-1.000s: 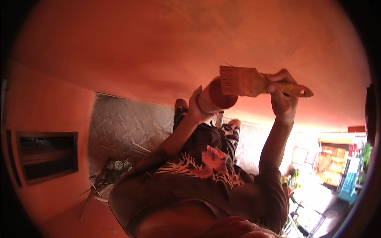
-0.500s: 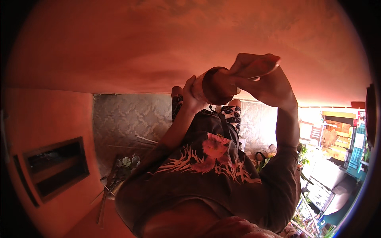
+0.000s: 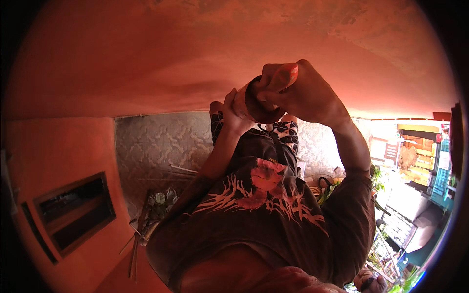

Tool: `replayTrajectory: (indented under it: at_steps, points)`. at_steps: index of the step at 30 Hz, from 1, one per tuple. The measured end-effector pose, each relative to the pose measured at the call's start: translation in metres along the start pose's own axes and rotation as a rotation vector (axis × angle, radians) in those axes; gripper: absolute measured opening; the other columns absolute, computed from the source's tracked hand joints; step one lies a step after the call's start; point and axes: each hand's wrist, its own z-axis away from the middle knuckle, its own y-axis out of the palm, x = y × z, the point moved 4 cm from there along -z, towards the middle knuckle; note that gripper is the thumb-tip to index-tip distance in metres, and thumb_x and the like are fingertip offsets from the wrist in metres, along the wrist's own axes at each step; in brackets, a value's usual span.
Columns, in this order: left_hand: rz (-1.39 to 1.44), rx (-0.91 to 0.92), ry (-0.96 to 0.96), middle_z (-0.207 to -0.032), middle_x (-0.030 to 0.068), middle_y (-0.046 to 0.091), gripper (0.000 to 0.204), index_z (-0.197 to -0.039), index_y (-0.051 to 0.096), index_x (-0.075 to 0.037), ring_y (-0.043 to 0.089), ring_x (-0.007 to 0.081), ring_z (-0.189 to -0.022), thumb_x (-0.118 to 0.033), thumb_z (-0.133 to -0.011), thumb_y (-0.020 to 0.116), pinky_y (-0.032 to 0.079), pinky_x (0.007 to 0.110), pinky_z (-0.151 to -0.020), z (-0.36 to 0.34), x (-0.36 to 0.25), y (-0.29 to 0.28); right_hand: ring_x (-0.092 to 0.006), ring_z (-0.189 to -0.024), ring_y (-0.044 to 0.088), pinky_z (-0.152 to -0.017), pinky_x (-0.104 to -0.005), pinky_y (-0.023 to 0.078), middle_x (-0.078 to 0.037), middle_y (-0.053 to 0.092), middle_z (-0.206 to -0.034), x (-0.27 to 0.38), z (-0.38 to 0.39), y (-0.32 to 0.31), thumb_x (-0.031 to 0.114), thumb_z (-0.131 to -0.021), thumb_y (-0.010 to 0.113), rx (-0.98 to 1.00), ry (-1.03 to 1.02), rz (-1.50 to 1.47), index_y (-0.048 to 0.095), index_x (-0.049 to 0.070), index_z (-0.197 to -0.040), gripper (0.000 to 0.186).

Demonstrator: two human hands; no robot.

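A round, open-topped container (image 3: pixel 243 103) is tilted in front of my body, its dark inside partly showing. My left hand (image 3: pixel 231 111) is wrapped around its left side. At its mouth is my right hand (image 3: pixel 305 95), closed on a tool with an orange-red handle (image 3: pixel 286 76). The tool's other end is hidden by my fingers and the container, so its exact kind does not show. Both hands are raised close to the orange-red wall (image 3: pixel 161 63), which fills the upper part of the view.
A dark-framed recess (image 3: pixel 75 212) is in the orange side wall at left. Leafy plants (image 3: pixel 163 200) and thin sticks (image 3: pixel 134 254) stand by it. Patterned grey tiles (image 3: pixel 159 141) lie beyond my body. At right, bright light falls on wooden pieces (image 3: pixel 415 156) and more greenery (image 3: pixel 378 178).
My right hand and the tool have moved left and slightly up, deeper over the container's mouth. The container has shifted slightly left and up with my left hand still around it.
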Motion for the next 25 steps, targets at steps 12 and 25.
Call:
replayTrajectory:
  at_steps: [12, 25]
  points:
    - [0.131, -0.09, -0.035, -0.146, 0.0153, 0.048, 0.088, -0.156, 0.031, -0.016, 0.062, 0.0321, -0.116, -0.078, -0.092, 0.031, 0.058, 0.044, -0.066, -0.005, 0.015, -0.021, -0.0139, -0.069, 0.068, -0.063, -0.0314, 0.053, -0.007, 0.069, -0.074, 0.009, 0.014, -0.032, 0.007, -0.083, 0.074, -0.148, 0.01, -0.084, 0.069, 0.002, -0.082, 0.007]
    - [0.19, 0.092, -0.092, -0.144, 0.0096, 0.054, 0.063, -0.147, 0.046, -0.01, 0.052, 0.0277, -0.133, -0.053, -0.101, 0.039, 0.039, 0.045, -0.113, -0.01, 0.031, -0.045, -0.0189, -0.072, 0.068, -0.066, -0.03, 0.053, -0.008, 0.067, -0.072, 0.011, 0.021, -0.042, 0.002, -0.085, 0.071, -0.17, -0.241, -0.19, 0.065, 0.0, -0.07, 0.016]
